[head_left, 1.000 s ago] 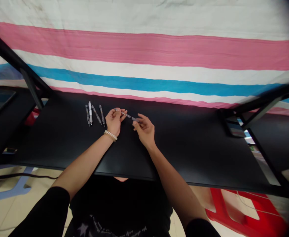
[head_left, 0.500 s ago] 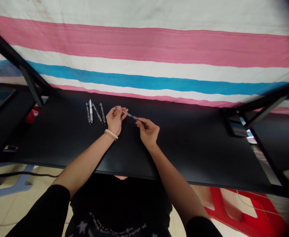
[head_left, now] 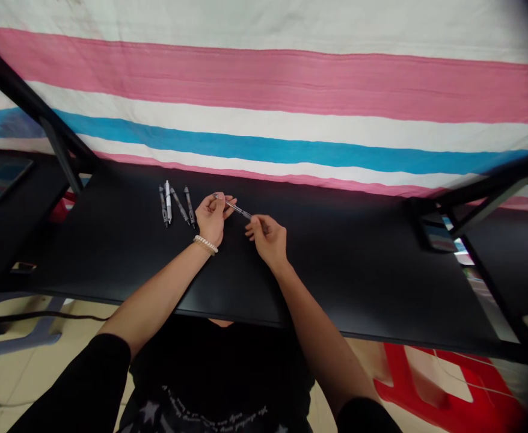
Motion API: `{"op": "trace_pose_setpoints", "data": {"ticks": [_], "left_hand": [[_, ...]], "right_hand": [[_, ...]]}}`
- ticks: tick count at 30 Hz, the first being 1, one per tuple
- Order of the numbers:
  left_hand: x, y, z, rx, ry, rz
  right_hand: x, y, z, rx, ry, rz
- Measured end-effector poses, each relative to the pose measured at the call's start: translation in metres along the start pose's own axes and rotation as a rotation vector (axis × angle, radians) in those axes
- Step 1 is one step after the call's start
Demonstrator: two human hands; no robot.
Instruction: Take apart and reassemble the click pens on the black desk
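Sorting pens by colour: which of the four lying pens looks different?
The second from the left is white; the others look dark grey, head view.

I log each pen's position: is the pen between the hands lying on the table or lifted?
Lifted: the pen spans between left hand and right hand, above the table.

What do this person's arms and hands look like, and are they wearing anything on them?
Both hands are bare, with no gloves. The left hand has a pale beaded bracelet round its wrist; the right hand shows no jewellery. The forearms are uncovered, and black sleeves sit pushed up near the elbows. The black top carries faint pale lettering.
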State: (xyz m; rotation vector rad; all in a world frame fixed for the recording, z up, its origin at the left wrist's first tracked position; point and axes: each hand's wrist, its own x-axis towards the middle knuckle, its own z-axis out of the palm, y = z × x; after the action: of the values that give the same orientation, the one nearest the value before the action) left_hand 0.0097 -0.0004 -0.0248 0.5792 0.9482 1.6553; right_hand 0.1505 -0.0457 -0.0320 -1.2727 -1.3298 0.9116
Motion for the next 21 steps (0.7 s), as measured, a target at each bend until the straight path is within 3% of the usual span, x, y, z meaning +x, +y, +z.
{"op": "trace_pose_setpoints", "data": {"ticks": [8, 14, 17, 21], "left_hand": [[0.001, 0.001, 0.001, -0.025, -0.002, 0.000], [-0.001, 0.003, 0.001, -0.017, -0.009, -0.005], [-0.001, 0.005, 0.001, -0.038, -0.029, -0.017], [0.001, 0.014, 0.001, -0.107, -0.114, -0.135]], "right_hand": [[-0.001, 0.000, -0.001, -0.094, 0.013, -0.073], [-0.002, -0.004, 0.000, -0.037, -0.061, 0.031], [-0.001, -0.007, -0.002, -0.034, -0.157, 0.049], [-0.001, -0.009, -0.002, -0.055, -0.223, 0.038]]}}
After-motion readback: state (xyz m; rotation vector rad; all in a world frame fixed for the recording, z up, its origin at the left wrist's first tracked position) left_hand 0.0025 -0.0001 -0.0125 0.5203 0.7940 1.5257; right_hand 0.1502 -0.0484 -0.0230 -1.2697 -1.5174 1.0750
